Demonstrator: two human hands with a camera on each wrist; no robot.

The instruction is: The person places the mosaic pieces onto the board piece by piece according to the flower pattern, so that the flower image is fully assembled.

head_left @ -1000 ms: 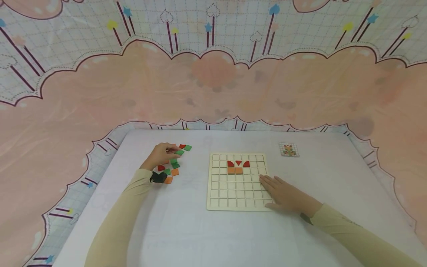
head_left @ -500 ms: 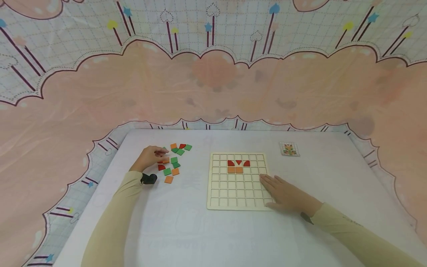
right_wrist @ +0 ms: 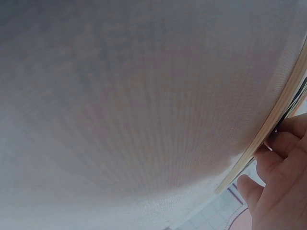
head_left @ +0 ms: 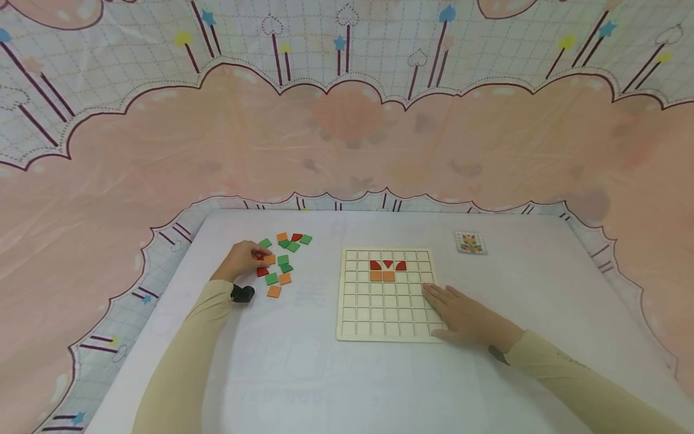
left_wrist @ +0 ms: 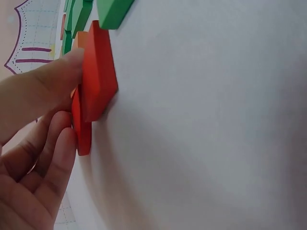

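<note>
The left hand (head_left: 244, 260) has its bent thumb and fingers at a red piece (left_wrist: 84, 134) and an orange tile (head_left: 269, 260); whether they grip either one, I cannot tell. Another red piece (head_left: 262, 272) lies on the near side of that pair, just beside the fingertips. Around them on the white surface (head_left: 303, 374) is a loose scatter of green pieces (head_left: 271, 279), more orange tiles (head_left: 274, 292) and a red piece at the far end (head_left: 296, 237).

To the right of the scatter, well apart from it, lies a pale wooden grid board (head_left: 363, 327). Its second row from the far edge holds a red curved piece (head_left: 375, 266), a small red triangle (head_left: 387, 264) and a second red curved piece (head_left: 401, 266). In the row below, two orange squares (head_left: 388, 276) sit side by side, under the first curved piece and the triangle. The right hand (head_left: 463, 314) rests along the board's right edge, fingers extended. Beyond the board's far right corner lies a card (head_left: 470, 242) with a gridded flower picture.
</note>
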